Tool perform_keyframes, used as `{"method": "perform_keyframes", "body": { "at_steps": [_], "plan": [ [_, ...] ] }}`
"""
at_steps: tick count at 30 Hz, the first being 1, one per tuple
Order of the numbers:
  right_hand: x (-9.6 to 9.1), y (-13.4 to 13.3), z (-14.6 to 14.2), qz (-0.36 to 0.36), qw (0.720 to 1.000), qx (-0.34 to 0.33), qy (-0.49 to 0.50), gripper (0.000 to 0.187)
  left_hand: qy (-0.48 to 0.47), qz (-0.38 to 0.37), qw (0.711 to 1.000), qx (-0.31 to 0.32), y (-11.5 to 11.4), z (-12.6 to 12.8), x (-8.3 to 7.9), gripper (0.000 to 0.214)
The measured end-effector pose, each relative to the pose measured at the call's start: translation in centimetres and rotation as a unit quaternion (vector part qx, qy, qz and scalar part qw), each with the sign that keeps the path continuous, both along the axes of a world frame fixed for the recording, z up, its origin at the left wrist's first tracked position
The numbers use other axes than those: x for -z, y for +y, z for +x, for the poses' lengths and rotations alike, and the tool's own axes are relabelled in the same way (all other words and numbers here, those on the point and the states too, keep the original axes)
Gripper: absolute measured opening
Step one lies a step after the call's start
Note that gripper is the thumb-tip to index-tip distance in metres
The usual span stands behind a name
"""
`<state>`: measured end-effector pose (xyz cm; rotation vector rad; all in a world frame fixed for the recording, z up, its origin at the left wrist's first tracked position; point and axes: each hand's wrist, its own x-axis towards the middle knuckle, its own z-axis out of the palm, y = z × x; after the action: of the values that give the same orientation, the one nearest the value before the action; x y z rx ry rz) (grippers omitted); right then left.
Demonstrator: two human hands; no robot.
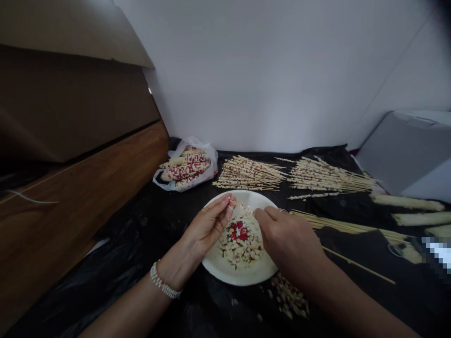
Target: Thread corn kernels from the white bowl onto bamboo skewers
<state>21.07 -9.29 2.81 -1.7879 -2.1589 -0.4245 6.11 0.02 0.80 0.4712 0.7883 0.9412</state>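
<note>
Above a white plate [214, 264], my left hand [210, 225] is closed, its thumb and fingertips pinched at the thin tip of a wooden skewer [233, 201]. Whether a kernel is also between those fingers is too small to tell. My right hand [282, 230] is closed around the same skewer, with a few pale kernels threaded between the two hands. What lies inside the right fist is hidden. Loose white and dark red corn kernels [243, 251] lie on the plate, around a red printed flower.
Corn cobs [186, 171] fill a plastic bag [211, 152] at back left. Two piles of kernel-threaded skewers [246, 172] lie behind the plate. Bare skewers [338, 223] and stripped cobs [408, 203] are on the right. More kernels [291, 298] rest on the black plastic sheet [148, 234].
</note>
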Motion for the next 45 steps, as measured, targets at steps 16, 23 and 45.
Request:
{"method": "perform_keyframes", "body": {
  "at_steps": [16,23,45],
  "plan": [
    [0.2,-0.3,-0.5,0.023,1.000,0.009,-0.006,0.014,0.008,-0.009,1.000,-0.020,-0.1,0.3,0.4,0.018],
    [0.6,-0.2,-0.7,0.062,0.998,0.001,-0.015,0.017,-0.008,-0.040,0.999,-0.029,-0.6,0.8,0.3,0.018],
    [0.1,-0.3,-0.4,0.036,0.999,0.010,-0.014,0.015,-0.009,-0.054,0.998,0.004,-0.5,0.6,-0.3,0.014]
  ]
}}
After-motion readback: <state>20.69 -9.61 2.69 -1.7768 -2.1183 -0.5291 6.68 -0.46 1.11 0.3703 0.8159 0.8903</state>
